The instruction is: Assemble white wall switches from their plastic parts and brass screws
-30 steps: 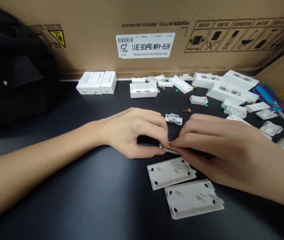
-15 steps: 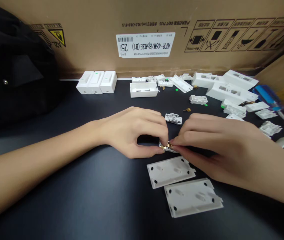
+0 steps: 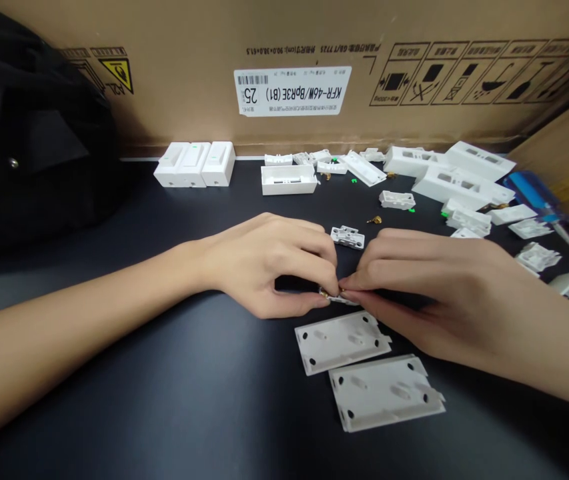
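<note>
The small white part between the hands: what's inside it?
Brass-coloured metal shows at the left end of the small white part. The left hand and right hand cover much of the rest, so anything else inside can't be seen.

the light was soft and fairly dim, leaving a pale, hazy sheen on the dark tabletop. the black bag was nearly lost in darkness. shade lay across the right hand, while the left hand looked brighter. near the right edge, the screwdriver was stretched and slightly smeared.
</note>
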{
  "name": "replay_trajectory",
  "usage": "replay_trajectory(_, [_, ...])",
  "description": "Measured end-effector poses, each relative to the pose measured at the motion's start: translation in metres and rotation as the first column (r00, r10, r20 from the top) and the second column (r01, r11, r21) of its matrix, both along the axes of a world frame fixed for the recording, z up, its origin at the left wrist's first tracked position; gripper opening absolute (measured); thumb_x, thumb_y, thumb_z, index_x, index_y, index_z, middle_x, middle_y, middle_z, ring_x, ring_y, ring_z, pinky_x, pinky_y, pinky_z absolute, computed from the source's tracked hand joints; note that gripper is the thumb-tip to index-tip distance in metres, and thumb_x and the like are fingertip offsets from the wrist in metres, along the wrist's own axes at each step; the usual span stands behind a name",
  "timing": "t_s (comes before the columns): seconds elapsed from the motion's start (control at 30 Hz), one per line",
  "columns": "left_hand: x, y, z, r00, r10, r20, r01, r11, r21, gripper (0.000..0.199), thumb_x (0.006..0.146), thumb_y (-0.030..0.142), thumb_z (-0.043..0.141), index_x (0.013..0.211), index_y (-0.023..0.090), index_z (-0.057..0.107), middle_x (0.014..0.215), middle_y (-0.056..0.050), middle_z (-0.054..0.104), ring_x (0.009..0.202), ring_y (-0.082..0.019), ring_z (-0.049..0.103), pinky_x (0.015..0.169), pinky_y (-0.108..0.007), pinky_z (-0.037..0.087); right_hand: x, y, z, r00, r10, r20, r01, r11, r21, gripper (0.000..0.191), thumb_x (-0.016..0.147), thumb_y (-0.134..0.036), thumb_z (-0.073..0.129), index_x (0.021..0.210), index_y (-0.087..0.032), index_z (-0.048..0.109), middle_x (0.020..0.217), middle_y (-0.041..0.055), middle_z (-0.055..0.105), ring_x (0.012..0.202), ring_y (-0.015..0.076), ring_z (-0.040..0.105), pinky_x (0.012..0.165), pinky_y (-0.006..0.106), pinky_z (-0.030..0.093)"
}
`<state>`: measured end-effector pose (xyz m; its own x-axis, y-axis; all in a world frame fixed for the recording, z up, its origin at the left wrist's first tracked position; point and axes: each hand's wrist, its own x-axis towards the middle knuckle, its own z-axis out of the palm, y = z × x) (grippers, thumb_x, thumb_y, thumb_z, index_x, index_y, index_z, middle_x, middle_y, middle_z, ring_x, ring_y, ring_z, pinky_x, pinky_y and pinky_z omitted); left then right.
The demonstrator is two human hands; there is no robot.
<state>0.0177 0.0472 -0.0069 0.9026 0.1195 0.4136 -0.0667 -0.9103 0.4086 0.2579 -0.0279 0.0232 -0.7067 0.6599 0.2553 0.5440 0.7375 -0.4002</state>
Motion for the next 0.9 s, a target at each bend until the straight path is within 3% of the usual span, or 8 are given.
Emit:
replay_trajectory(0.4, [0.000, 0.000, 0.000, 1.000, -0.002, -0.005, 0.002, 1.000, 0.020, 0.010, 0.091, 0.021, 0.066, 0.096, 0.023, 0.075, 0.098, -0.006, 0.075, 0.087, -0.017, 0.068, 0.078, -0.027, 0.055, 0.014, 0.000, 0.005, 0.996, 0.075, 0.055, -0.073, 0.997, -0.038, 0.017, 0.100, -0.018, 0.058, 0.102, -0.022, 0.074, 0.089, 0.0042, 0.064, 0.079, 0.0170, 0.059, 0.065, 0.032, 0.046])
replay_trajectory(0.67, [0.001, 0.001, 0.001, 1.000, -0.009, -0.007, 0.009, 1.000, 0.016, 0.010, 0.093, 0.023, 0.065, 0.095, 0.022, 0.074, 0.097, -0.007, 0.075, 0.085, -0.017, 0.067, 0.076, -0.028, 0.054, 0.018, 0.002, 0.003, 0.988, 0.131, 0.086, -0.131, 0.991, -0.001, 0.015, 0.101, -0.022, 0.057, 0.101, -0.021, 0.072, 0.082, 0.0031, 0.062, 0.071, 0.0168, 0.054, 0.065, 0.032, 0.043])
replay_trajectory(0.9, [0.001, 0.000, 0.002, 1.000, -0.011, -0.010, 0.011, 1.000, 0.002, 0.009, 0.091, 0.021, 0.065, 0.094, 0.022, 0.073, 0.096, -0.007, 0.075, 0.085, -0.018, 0.067, 0.077, -0.028, 0.054, 0.020, 0.001, 0.002, 0.978, 0.144, 0.149, -0.151, 0.988, 0.036, 0.023, 0.102, -0.019, 0.053, 0.115, -0.020, 0.071, 0.081, 0.0023, 0.060, 0.073, 0.0178, 0.052, 0.067, 0.033, 0.040])
